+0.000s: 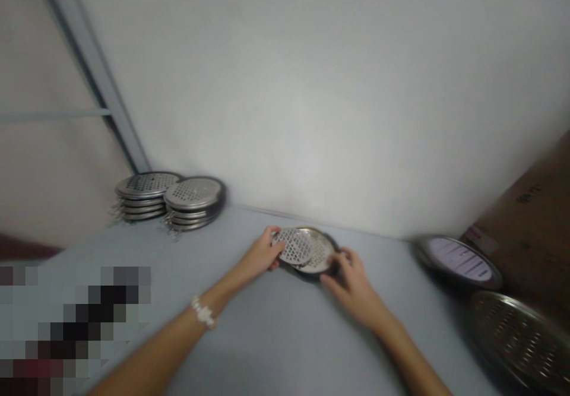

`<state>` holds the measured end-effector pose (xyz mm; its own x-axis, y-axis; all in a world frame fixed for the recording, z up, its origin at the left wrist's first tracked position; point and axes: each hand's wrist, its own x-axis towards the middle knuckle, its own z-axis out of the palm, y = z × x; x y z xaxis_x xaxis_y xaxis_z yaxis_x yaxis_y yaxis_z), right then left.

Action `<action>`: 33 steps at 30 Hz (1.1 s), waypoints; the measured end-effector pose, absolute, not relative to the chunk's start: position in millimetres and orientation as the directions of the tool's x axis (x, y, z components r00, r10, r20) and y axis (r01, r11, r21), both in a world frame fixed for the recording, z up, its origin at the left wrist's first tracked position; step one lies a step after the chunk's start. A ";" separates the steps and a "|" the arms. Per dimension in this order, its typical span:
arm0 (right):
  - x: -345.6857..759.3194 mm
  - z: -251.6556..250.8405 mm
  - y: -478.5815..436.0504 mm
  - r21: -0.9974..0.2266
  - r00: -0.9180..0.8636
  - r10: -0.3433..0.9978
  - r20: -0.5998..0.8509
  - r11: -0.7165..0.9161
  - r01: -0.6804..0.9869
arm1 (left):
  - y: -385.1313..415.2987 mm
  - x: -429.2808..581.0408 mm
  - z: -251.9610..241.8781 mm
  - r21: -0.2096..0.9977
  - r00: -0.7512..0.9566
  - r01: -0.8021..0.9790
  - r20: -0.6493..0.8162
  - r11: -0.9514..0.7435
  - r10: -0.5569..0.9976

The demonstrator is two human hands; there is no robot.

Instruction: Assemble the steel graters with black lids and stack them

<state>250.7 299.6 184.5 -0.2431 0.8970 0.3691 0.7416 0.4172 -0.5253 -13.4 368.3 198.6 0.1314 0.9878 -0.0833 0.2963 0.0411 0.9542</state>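
Note:
A perforated round metal disc (pixel 295 246) is pinched at its left edge by my left hand (pixel 267 250). It lies tilted over the left part of a shallow round metal dish (pixel 321 247) with a dark rim. Slight blur covers the dish's inside, which looks dotted with holes. My right hand (pixel 351 280) grips the dish's right rim, thumb in front and fingers behind. A white bracelet (pixel 203 311) circles my left wrist.
Two stacks of round perforated metal pieces, a far-left stack (pixel 146 187) and a nearer stack (pixel 195 194), stand on the grey table (pixel 249 336) against the wall. At right are a round piece with a white label (pixel 461 258), a large perforated piece (pixel 525 336) and a cardboard box (pixel 529 206).

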 end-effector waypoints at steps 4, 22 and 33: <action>252.8 182.1 302.6 -0.469 -0.233 0.889 0.394 0.413 0.781 | 372.0 -27.1 217.2 0.960 0.018 0.258 -0.116 0.108 0.993; 272.8 195.7 306.6 -0.563 -0.220 0.885 0.411 0.436 0.702 | 372.6 -69.6 221.2 0.678 0.094 0.720 0.123 -0.152 0.988; 244.2 208.6 286.2 -0.426 -0.317 0.707 0.632 0.660 0.619 | 344.1 -21.3 219.5 0.848 0.287 0.440 0.178 -0.295 0.941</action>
<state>244.2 286.2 208.6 -0.3173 0.7066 0.6325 0.6189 0.6596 -0.4265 -21.3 344.1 219.5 0.2873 0.9411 0.1783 0.4403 -0.2951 0.8480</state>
